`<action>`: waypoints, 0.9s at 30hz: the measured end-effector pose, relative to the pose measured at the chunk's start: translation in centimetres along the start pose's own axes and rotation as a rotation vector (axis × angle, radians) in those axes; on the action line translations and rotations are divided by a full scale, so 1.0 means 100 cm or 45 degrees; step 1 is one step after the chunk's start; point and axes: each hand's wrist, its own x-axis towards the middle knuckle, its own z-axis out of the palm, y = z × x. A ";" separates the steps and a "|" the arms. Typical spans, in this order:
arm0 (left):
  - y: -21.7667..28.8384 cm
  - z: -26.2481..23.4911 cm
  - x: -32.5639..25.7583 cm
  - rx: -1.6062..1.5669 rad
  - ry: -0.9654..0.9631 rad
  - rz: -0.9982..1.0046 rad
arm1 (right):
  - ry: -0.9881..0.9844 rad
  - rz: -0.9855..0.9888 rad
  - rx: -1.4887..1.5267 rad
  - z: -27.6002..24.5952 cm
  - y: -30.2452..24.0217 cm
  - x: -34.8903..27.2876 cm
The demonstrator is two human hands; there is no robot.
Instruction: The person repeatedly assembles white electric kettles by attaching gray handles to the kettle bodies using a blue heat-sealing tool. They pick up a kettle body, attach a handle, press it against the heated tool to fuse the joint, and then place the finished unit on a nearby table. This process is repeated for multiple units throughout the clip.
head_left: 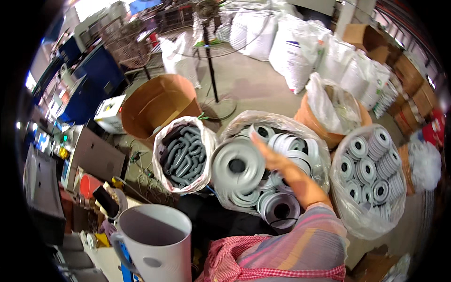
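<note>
Right hand: we are seeing it stretched out over the middle bag, fingers straight and spread, palm open; it is blurred, and we cannot tell whether the fingertips are touching anything, but it is closing on nothing. The striped sleeve is running from the lower edge up to the wrist. The left hand is not showing in the view.

Just left of the hand, a large grey ring disc is lying tilted toward us on top of the pile, its dark centre hole facing up. We are noting more of these grey ring discs heaped loosely under and around the hand, filling the clear plastic bag.

To the right, a second clear bag is holding smaller grey discs stacked in neat rows. To the left, a third bag is holding dark grey curved tubes.

Behind that, an open brown cardboard drum is standing on the concrete floor. Another lined drum is sitting behind the right bags. White sacks are lining the far side.

Near the lower left, a grey cylindrical casing is standing upright, open at the top.
</note>
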 end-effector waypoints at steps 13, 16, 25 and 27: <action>0.034 0.030 0.025 0.024 -0.223 0.225 | -0.721 -0.079 -1.639 0.105 0.187 -0.081; 0.037 0.029 0.026 0.012 -0.206 0.244 | 0.009 0.210 -1.145 0.104 0.177 -0.024; 0.037 -0.004 0.019 0.027 -0.048 0.247 | -0.371 -1.049 -1.073 0.260 0.157 0.005; 0.036 -0.012 0.017 0.026 0.005 0.242 | -0.462 -1.155 -1.026 0.269 0.158 -0.004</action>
